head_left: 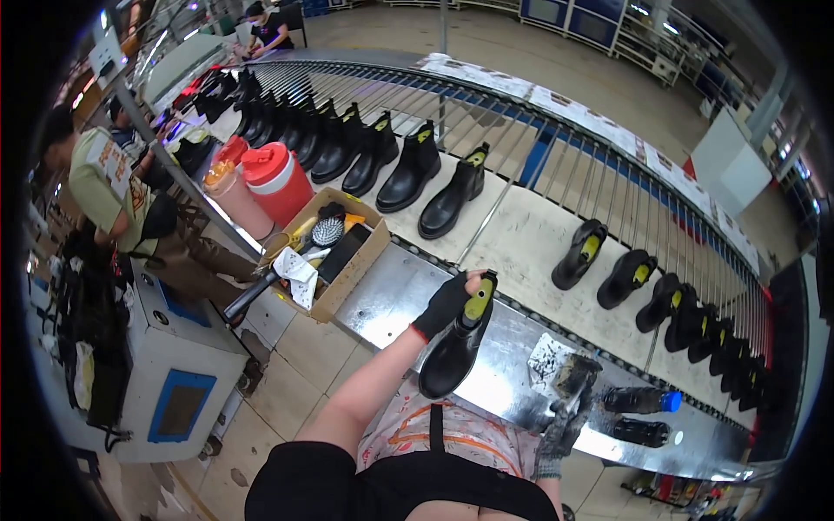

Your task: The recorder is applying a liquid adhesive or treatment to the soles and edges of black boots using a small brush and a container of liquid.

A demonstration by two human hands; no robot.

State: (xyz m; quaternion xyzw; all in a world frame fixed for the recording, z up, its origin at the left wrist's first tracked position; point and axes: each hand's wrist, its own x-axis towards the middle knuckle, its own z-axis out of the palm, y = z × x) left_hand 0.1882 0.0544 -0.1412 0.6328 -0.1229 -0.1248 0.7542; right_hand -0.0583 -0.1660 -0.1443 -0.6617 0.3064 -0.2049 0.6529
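Observation:
In my left hand (447, 306), which wears a black glove with bare fingertips, is a black ankle boot (450, 360). The fingers close on the boot's upper opening, where a yellow-green lining shows, and its toe points down toward me. My right hand (563, 430), in a stained grey glove, is low over the metal ledge (504, 369). Its fingers look curled beside a dark, smeared object (578, 375), but what they hold is unclear. That object is at the edge of a black-smudged white sheet (546, 358).
Black boots (408, 169) line the roller conveyor beyond the ledge. To the left are a cardboard box (356, 273) of tools and a red jug (276, 178). Two dark bottles, one with a blue cap (671, 401), lie at right. A person (113, 182) stands far left.

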